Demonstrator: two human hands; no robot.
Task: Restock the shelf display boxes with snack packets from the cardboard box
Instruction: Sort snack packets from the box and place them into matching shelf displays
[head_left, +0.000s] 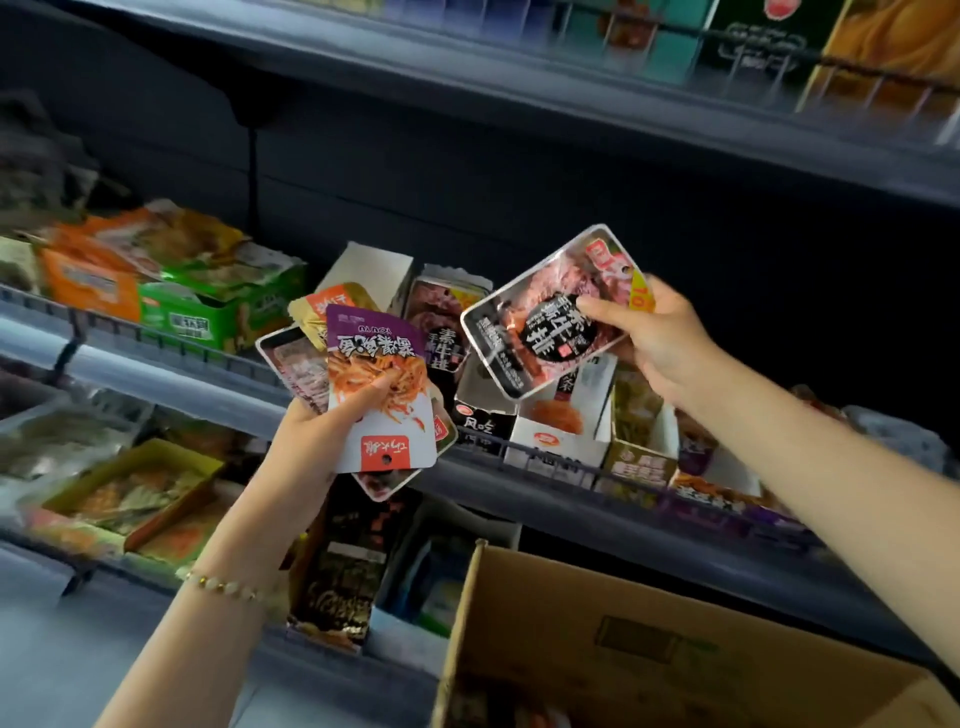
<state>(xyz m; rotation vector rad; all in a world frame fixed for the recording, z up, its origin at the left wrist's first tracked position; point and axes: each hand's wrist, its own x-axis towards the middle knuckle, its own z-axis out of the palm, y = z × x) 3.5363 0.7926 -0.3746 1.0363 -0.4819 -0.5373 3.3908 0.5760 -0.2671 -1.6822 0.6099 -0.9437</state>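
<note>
The left hand (311, 441) grips a fanned bundle of snack packets, its fingers curled behind them and the thumb pressed on the front. Foremost is a purple-and-white packet (376, 374) showing orange shreds, held upside down with its red hang-tab at the bottom. Behind it sit an orange-gold packet (337, 304) and a clear-edged dark packet (291, 358), and another packet's corner (384, 486) pokes out below. A beaded bracelet (223, 584) circles the left wrist.

The right hand (665, 343) is raised in front of the middle shelf and pinches one black steak-print packet (540, 322) by its right end, thumb on the front and fingers behind. The packet is tilted, its far end higher, and it hangs in the air above a black display box (480, 421). That box holds matching dark packets (441, 322) standing upright. Just to its right stands a white display box (556, 441), then an olive display box (639, 457), all behind the shelf's wire rail (519, 452).

Further left on the same shelf a green display box (208, 322) is heaped with orange and green packets. The open cardboard box (597, 623) sits low at the bottom right, below both hands; its contents are too dim to make out.
</note>
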